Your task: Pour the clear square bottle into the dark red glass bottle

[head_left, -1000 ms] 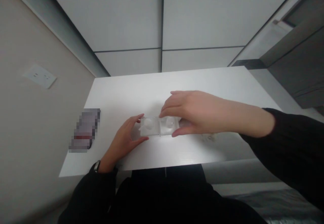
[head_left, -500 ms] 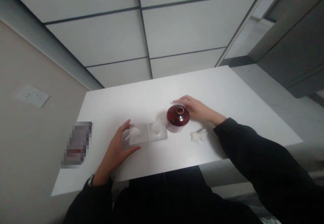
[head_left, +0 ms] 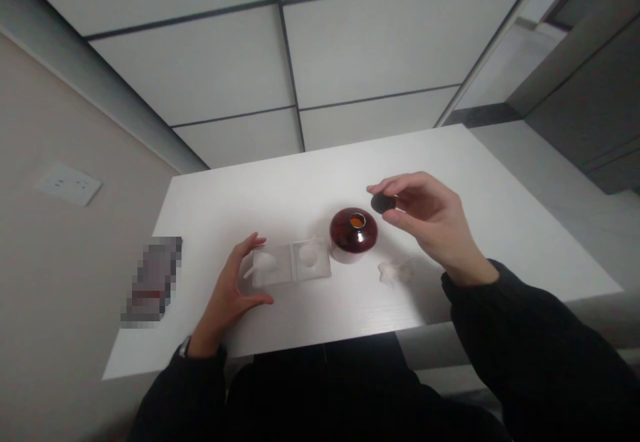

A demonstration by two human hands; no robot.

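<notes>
A clear plastic box [head_left: 290,263] with two compartments, each with something white inside, lies on the white table [head_left: 450,175]. My left hand [head_left: 231,287] cups its left end, thumb and fingers curled against it. Right of the box stands a squat dark red bottle [head_left: 353,235] with an open orange-lit mouth. My right hand [head_left: 425,219] hovers just right of and above the bottle, pinching a small dark round cap [head_left: 383,203] between thumb and fingers. A crumpled white scrap [head_left: 395,270] lies on the table below that hand.
A blurred-out flat object [head_left: 153,282] lies near the table's left edge beside the beige wall with its socket plate [head_left: 69,184]. Tiled floor lies beyond the table; dark cabinets [head_left: 590,89] stand at the right.
My right hand left the plastic box, reached behind the red bottle, and has lifted up holding the small dark cap. My left hand stayed on the box.
</notes>
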